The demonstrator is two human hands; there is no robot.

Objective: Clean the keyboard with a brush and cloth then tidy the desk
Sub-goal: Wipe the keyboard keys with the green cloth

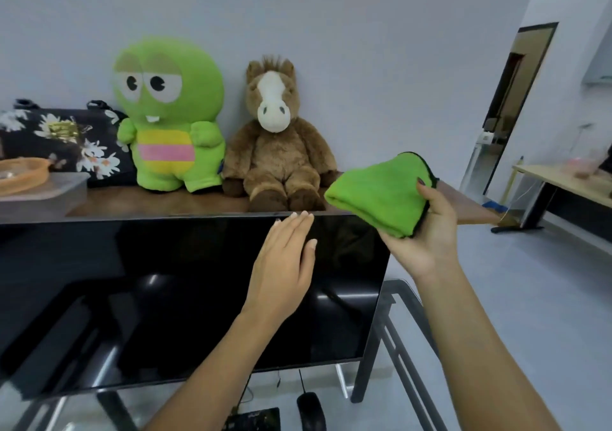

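Observation:
My right hand holds a folded green cloth with a dark edge, raised near the top right corner of a large black monitor. In front of the screen near its top edge, my left hand is held flat with fingers together, holding nothing. At the bottom edge a corner of the black keyboard shows on the glass desk, beside a black mouse. No brush is in view.
Behind the monitor a brown shelf carries a green plush toy, a brown plush horse, a floral bag and an orange basket on a clear box. A wooden table stands at the right.

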